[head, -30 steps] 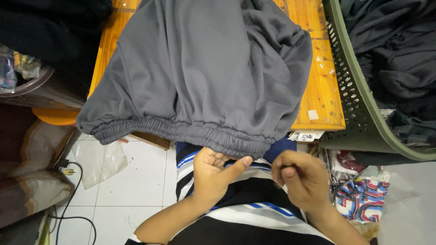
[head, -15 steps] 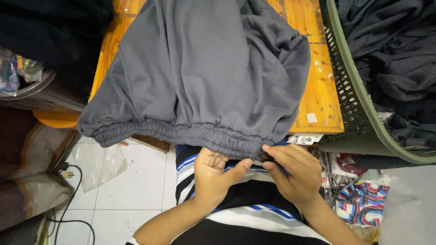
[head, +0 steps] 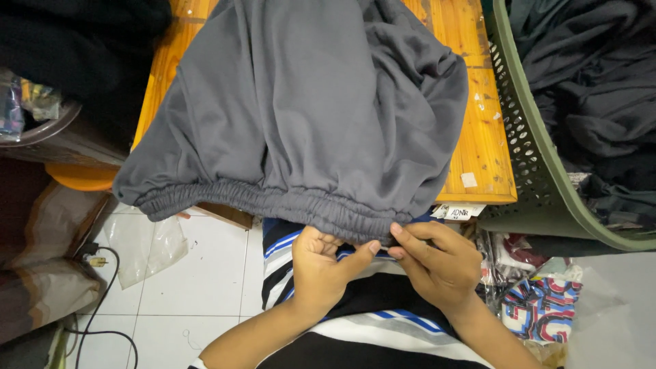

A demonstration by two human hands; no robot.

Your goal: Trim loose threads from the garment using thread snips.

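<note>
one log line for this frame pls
left hand: grips waistband | right hand: pinches waistband edge | grey shorts: on wooden table

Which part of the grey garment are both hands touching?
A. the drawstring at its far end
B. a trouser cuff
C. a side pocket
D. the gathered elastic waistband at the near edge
D: the left hand and right hand meet at the gathered waistband of the grey garment, which hangs over the near edge of the wooden table.
</note>
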